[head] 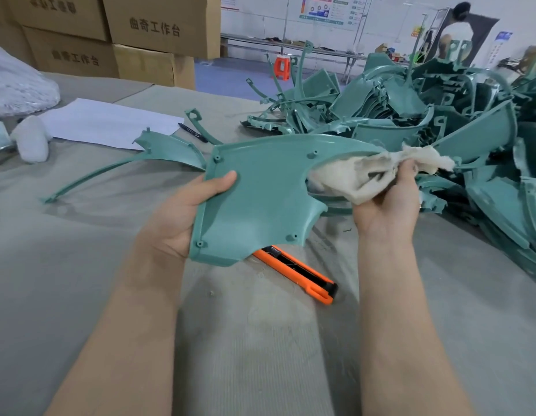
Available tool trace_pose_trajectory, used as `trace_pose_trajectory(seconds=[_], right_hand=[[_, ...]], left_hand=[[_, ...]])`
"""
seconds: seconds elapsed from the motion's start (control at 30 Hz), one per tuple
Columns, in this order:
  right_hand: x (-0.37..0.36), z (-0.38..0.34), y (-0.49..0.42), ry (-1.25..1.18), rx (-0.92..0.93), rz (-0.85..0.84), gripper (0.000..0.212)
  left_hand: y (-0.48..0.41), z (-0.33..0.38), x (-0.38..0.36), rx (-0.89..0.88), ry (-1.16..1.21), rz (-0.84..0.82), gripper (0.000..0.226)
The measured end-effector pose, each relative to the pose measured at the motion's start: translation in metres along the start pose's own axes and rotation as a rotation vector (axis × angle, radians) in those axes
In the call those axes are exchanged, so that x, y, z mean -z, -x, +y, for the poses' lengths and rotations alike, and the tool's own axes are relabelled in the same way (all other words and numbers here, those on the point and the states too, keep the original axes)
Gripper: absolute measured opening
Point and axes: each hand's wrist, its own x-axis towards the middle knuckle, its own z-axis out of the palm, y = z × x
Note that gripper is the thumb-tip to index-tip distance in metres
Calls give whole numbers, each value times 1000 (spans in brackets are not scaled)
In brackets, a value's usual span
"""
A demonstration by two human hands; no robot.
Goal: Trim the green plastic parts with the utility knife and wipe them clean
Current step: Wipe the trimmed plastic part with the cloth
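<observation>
My left hand (185, 211) grips the left edge of a flat green plastic part (260, 199), thumb on its inner face, holding it above the table. My right hand (390, 202) clutches a crumpled off-white cloth (360, 172) that presses against the part's curved right edge. An orange utility knife (299, 274) lies on the table just below the part, its upper end hidden behind it. Another green part (158, 154) with a long thin arm lies on the table to the left.
A big heap of green parts (426, 115) fills the right side. White paper (107, 121) and a black pen (193, 133) lie at the back left, beside white wrapped bundles (32, 139). Cardboard boxes (110, 34) stand behind the grey covered table (260, 340).
</observation>
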Motion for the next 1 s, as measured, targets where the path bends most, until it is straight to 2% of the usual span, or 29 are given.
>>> trace_pose_trajectory(seconds=[0.1, 0.17, 0.23, 0.37, 0.47, 0.67, 0.83, 0.9, 1.0], right_hand=[[3, -3, -6, -131, -92, -2, 25], [7, -5, -6, -77, -97, 22, 24], [10, -5, -4, -16, -84, 20, 29], [3, -5, 2, -101, -80, -8, 27], [2, -3, 2, -69, -99, -9, 24], [-18, 5, 7, -140, -98, -139, 27], [-11, 2, 3, -209, -157, -70, 25], [-9, 2, 4, -178, -158, -50, 19], [-11, 3, 8, 62, -157, -14, 7]], left_hand=[[-1, -1, 0, 18, -55, -13, 34], [-3, -3, 0, 22, -63, -10, 33], [-4, -3, 0, 7, -14, -4, 30], [-4, -4, 2, -57, 94, 51, 30], [-4, -3, 3, -156, 154, 58, 30], [-10, -12, -4, 91, 20, 36, 30], [-13, -14, -5, 165, -55, 87, 33], [-14, -13, -5, 140, -26, 124, 30], [-15, -9, -2, -30, 113, 183, 25]])
